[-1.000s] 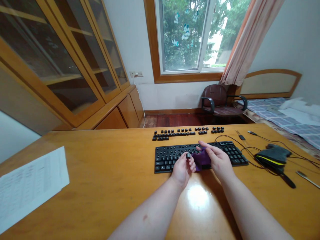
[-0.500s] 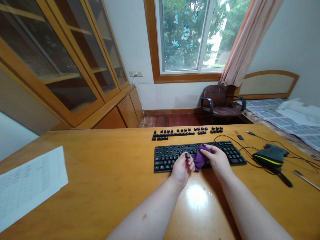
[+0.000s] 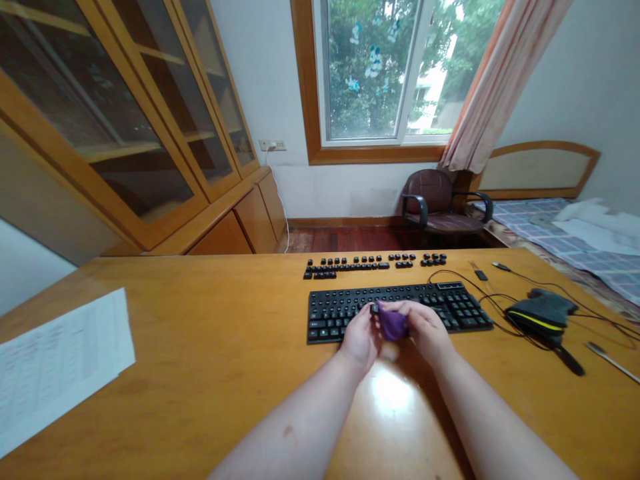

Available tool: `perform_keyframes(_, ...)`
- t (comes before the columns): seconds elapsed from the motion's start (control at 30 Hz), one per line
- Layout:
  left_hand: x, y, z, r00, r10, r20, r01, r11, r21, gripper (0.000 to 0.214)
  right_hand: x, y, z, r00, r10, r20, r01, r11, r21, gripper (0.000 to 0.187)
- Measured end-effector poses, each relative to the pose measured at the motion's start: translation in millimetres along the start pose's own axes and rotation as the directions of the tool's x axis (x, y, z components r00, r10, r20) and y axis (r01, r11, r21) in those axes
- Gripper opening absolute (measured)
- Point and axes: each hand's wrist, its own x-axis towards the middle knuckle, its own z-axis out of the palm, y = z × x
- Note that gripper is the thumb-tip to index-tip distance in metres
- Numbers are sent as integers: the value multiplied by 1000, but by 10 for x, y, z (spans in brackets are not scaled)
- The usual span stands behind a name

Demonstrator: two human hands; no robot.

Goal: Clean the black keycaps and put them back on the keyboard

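My left hand (image 3: 361,338) pinches a small black keycap (image 3: 373,309) between thumb and fingers, just in front of the black keyboard (image 3: 450,310). My right hand (image 3: 425,328) is closed on a purple cloth (image 3: 391,323) and presses it against the keycap. Both hands meet over the keyboard's near edge. Behind the keyboard, several loose black keycaps (image 3: 360,266) lie in rows on the wooden desk (image 3: 210,347).
A printed paper sheet (image 3: 55,363) lies at the desk's left edge. To the right are a black and yellow pouch (image 3: 543,313), thin black cables (image 3: 493,293) and a slim metal tool (image 3: 613,353). A chair (image 3: 440,203) and bed (image 3: 575,230) stand beyond the desk.
My right hand has drawn the purple cloth off the keyboard and leftward until it meets the keycap in my left hand. My left hand has stayed nearly in place.
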Motion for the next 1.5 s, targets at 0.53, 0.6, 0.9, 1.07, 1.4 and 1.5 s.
perform_keyframes(0.53, -26, 35, -8, 995, -97, 37, 94, 993, 69, 23, 48, 32, 3, 999, 14, 35, -3, 956, -293, 26)
perform_keyframes(0.6, -13, 30, -23, 992, -119, 33, 116, 991, 73, 22, 45, 38, 16, 999, 11, 30, -1, 953, -303, 26)
perform_keyframes(0.9, -24, 9, -43, 984, -170, -44, 173, 982, 80, 24, 28, 76, 79, 997, 56, 58, -41, 970, -238, 34)
perform_keyframes(1.07, -7, 27, -45, 976, -211, -46, 215, 971, 106, 22, 18, 123, 106, 994, 97, -45, -104, 978, -181, 28)
perform_keyframes(1.4, -47, 77, 10, 959, -272, 81, 272, 962, 17, 17, 18, 51, 116, 999, 47, 29, -39, 975, -217, 32)
perform_keyframes(1.5, -55, 96, 17, 939, -321, 122, 321, 947, 15, 16, 18, 62, 111, 998, 41, 57, -27, 974, -226, 31)
